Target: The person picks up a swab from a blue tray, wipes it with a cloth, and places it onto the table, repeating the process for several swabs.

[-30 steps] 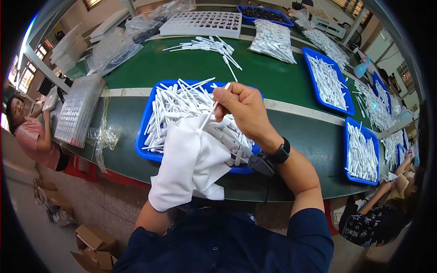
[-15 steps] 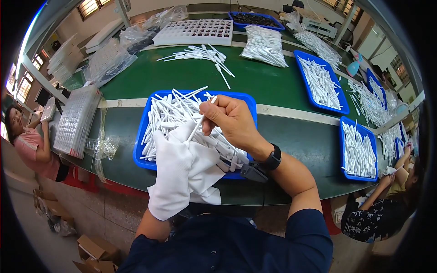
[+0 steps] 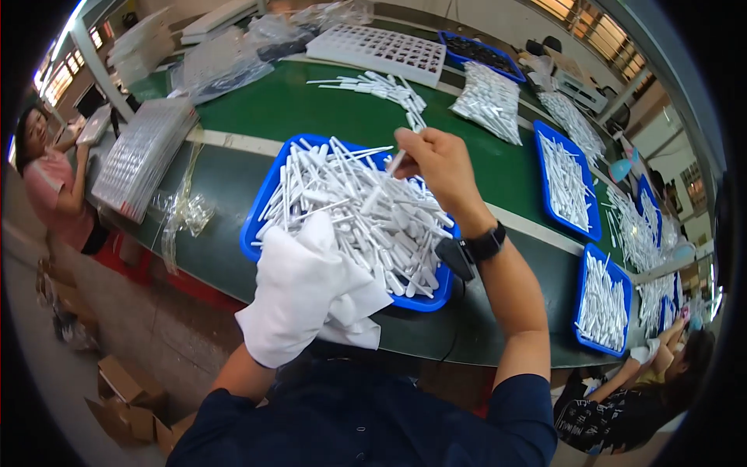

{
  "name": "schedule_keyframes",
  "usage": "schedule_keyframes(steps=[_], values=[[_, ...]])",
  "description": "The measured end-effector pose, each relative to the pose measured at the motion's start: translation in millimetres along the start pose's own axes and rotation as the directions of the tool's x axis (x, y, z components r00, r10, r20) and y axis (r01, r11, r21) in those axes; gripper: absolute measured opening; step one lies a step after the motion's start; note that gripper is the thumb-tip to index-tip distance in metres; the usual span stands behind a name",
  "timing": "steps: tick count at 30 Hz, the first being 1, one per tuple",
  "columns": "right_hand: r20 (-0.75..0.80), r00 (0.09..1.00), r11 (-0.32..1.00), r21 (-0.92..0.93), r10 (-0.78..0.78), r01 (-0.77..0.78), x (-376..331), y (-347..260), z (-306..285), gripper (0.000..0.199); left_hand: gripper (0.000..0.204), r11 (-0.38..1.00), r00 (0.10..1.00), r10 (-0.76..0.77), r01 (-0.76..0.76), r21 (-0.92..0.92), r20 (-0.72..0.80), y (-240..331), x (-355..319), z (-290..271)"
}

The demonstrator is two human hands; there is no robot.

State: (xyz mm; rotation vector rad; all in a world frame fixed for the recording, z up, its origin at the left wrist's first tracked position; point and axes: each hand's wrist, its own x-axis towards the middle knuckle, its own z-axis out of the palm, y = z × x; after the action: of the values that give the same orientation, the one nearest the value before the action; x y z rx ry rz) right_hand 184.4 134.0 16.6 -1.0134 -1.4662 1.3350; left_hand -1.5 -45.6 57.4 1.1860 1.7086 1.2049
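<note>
At one blue tray [image 3: 443, 289] | right grip [image 3: 437, 165]: pinched round one white stick [image 3: 396, 163] | left grip [image 3: 296, 284]: under white cloth [image 3: 355, 300], can't tell

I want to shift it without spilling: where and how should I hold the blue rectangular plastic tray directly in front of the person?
Probably grip the raised rim of the blue rectangular plastic tray at opposite ends, coming from left and right together. It lies flat, with loose slender white sticks heaped inside, so lift evenly and keep it level.

Barred windows [image 3: 595, 33] glow beyond a long green worktable [image 3: 253, 113] above a greyish floor [image 3: 183, 335].
</note>
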Motion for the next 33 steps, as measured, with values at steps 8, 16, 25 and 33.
schedule_keyframes(steps=[8, 16, 25, 33], values=[[0.198, 0.971, 0.948, -0.312, 0.135, -0.069, 84, 34, 66, 0.038, 0.015, 0.985, 0.965, 0.162, -0.145, 0.097, -0.207, -71, 26, 2], [0.01, 0.989, 0.169, -0.985, -0.15, 0.036, 188, 109, -61, 0.036, 0.018, 0.919, 0.955, 0.292, -0.297, 0.261, 0.06, -54, 40, -20], [-0.077, 0.965, 0.421, -0.906, -0.251, 0.037, 170, 52, -67, 0.031, 0.018, 0.967, 0.961, 0.248, -0.24, -0.082, 0.124, -41, 38, -31], [0.078, 0.992, 0.928, 0.368, -0.097, 0.061, -6, -4, 24, 0.006, 0.028, 0.687, 0.979, -0.139, 0.204, -0.698, 0.15, -51, 40, -3]])
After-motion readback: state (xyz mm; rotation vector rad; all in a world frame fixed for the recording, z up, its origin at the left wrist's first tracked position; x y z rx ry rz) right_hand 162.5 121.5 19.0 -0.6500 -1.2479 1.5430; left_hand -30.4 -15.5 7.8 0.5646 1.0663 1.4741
